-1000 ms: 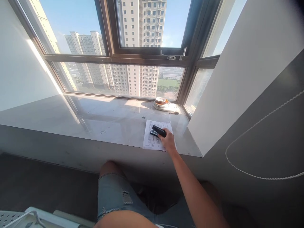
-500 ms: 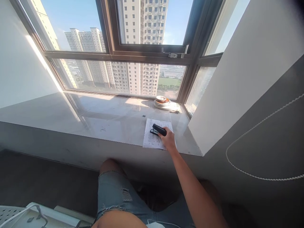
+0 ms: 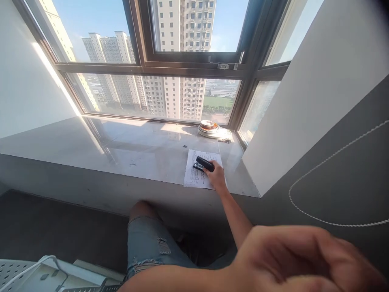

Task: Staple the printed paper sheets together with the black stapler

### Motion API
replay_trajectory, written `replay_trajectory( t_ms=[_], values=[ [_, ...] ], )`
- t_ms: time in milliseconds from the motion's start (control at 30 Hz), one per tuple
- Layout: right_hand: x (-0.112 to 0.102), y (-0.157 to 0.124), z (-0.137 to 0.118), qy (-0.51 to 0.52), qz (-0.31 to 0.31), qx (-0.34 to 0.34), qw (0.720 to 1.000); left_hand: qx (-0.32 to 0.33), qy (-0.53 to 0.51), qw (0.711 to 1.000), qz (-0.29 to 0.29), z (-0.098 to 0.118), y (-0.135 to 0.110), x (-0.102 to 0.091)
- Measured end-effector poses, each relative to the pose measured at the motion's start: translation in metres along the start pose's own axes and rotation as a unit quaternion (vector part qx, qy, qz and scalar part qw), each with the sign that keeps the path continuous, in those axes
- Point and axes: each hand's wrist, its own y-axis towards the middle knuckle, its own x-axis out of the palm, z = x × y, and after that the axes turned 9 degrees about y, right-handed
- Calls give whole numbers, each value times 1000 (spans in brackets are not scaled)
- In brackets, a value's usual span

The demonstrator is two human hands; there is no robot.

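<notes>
My right hand is closed around the rear of a black stapler, its fingers and thumb gripping the sides. The stapler's front points left, with its upper arm raised from the base, over printed sheets of paper on the windowsill. At the lower right, close to the camera, my left hand reaches across my right forearm. Its palm faces me and its fingers are loosely curled, leaving a hollow where nothing shows. The fingertips are blurred, and the bottom edge cuts off part of the hand.
Rolls of tape are stacked by the window corner, with keys beside them. A small dark piece and scattered staples lie on the pale windowsill. A beaded cord hangs at right; white equipment stands lower left.
My left hand has come into view at the lower right, its arm swinging across my lap. My right hand keeps the stapler in nearly the same place over the paper.
</notes>
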Motion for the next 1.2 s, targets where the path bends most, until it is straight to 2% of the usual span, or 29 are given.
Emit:
replay_trajectory(
  t_ms=[100,167,300,467,767,967,1200],
  values=[
    [0,-1,-4,1,1,0,1000,80,-1,993,83,9,24,-32],
    [0,-2,-7,4,1,0,1000,118,2,985,124,11,32,-53],
    [1,-4,-9,11,10,-4,1000,143,34,981,126,8,27,-76],
    [2,-3,-6,10,7,-4,1000,154,63,978,123,10,17,-79],
    [4,-1,0,18,12,-8,1000,164,67,977,123,13,15,-84],
    [5,0,4,15,13,-8,1000,176,45,978,99,14,12,-83],
    [4,1,5,14,4,-5,1000,181,50,977,101,16,10,-80]
  ],
)
